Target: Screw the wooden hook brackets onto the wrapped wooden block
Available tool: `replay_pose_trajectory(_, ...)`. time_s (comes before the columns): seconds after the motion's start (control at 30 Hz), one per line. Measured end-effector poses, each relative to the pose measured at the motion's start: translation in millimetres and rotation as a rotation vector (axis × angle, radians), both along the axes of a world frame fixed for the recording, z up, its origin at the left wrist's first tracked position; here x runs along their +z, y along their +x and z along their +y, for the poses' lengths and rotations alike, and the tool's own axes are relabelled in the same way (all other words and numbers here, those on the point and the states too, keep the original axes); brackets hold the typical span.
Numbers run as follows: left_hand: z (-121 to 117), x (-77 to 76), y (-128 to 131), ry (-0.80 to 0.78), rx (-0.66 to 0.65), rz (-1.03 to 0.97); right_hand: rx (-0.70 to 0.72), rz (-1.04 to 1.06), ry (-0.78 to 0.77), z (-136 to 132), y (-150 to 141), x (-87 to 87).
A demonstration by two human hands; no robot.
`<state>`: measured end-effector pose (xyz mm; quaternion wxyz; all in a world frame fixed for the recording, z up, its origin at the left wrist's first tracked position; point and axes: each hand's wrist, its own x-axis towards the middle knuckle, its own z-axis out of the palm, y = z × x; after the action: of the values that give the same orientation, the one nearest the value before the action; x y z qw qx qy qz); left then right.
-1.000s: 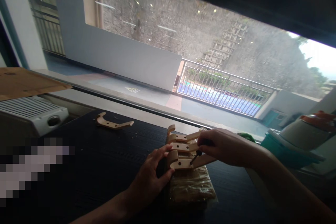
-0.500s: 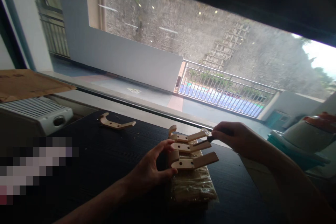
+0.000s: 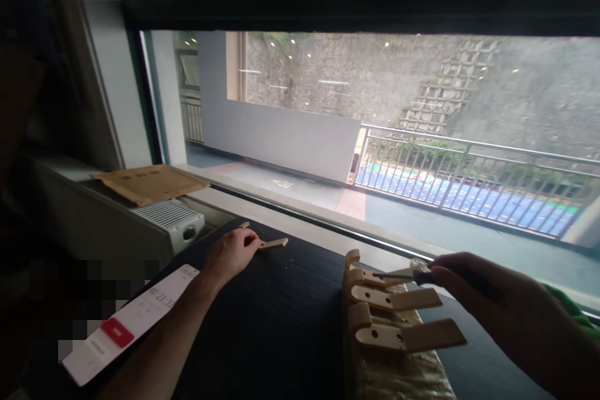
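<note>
My left hand (image 3: 230, 255) has its fingers closed on a light wooden hook (image 3: 274, 244) lying on the dark table, covering its middle. My right hand (image 3: 473, 281) grips a screwdriver (image 3: 398, 275) by its dark handle, the shaft pointing left above the farthest of three wooden hooks. The middle hook (image 3: 417, 300) and the nearest hook (image 3: 412, 335) lie side by side with dark holes in them. All three rest on a plastic-wrapped block (image 3: 398, 378). A small clear round item (image 3: 419, 264) shows behind the screwdriver, partly hidden.
A phone (image 3: 135, 319) showing a timer lies on the dark table (image 3: 281, 325) beside my left forearm. At the left, a brown paper envelope (image 3: 152, 182) rests on a white slatted unit (image 3: 173, 215). A window sill (image 3: 309, 228) runs behind the table.
My left hand has left the hooks on the block and moved left to the separate hook. The screwdriver has lifted off the middle hook. The view has turned left and levelled.
</note>
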<state>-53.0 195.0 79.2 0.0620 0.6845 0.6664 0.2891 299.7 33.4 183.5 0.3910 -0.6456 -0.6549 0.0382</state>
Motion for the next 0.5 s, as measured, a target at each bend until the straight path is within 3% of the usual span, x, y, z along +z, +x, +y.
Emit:
replay_pose_trajectory(0.17, 16, -9.5, -22, 0.095, 0.166, 0.055, 0.063, 0.041, -0.117, 9, 19, -15.6)
replay_pose_trajectory(0.3, 40, -11.4, -36, 0.081, 0.166, 0.079, 0.044, 0.055, -0.046, 11, 21, -21.5)
replay_pose_trajectory(0.5, 65, -3.9, -39, -0.133, 0.06, 0.089, 0.061, -0.046, 0.07, 6, 25, -25.9)
